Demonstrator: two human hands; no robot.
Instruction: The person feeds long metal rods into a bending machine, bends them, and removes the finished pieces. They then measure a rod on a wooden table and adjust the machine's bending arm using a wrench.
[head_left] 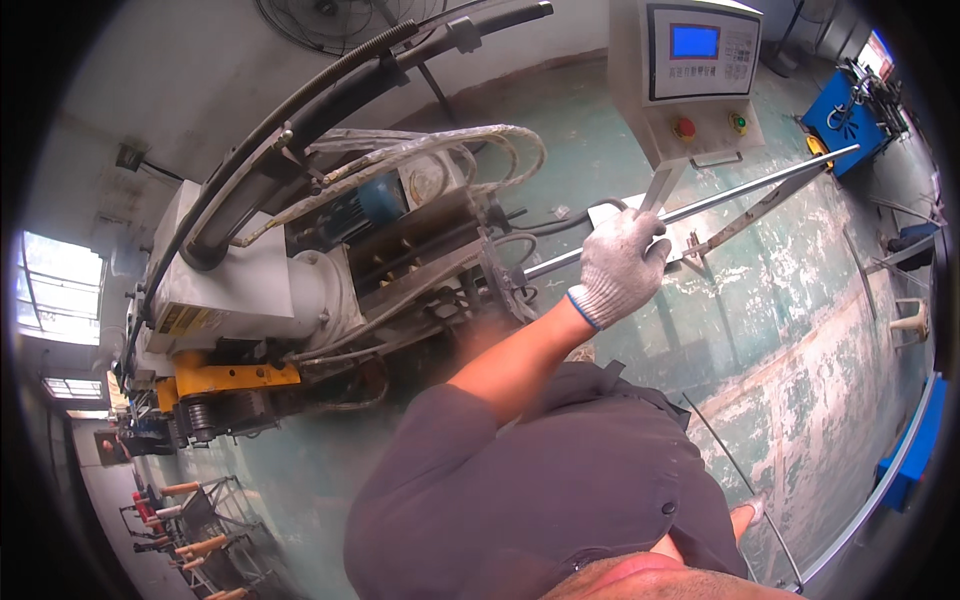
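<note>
My left hand (pixel 622 262), in a grey knit work glove with a blue-edged cuff, reaches across my front. Its fingers curl around a long shiny metal tube (pixel 755 186). The tube's left end goes to the head of a large machine (pixel 400 270), and its far end lies by a support arm (pixel 765 205). Low on the right, part of my right hand (pixel 755 508) shows beside my body, also gloved. A thin dark rod (pixel 722 448) passes right by it. My right fingers are too small and hidden to make out.
A control box (pixel 700 90) with a blue screen, a red button and a green button stands ahead. Hoses (pixel 500 140) loop over the machine. A silver tube (pixel 880 480) and a pale stool (pixel 910 322) are at right; a rack (pixel 190 520) stands lower left.
</note>
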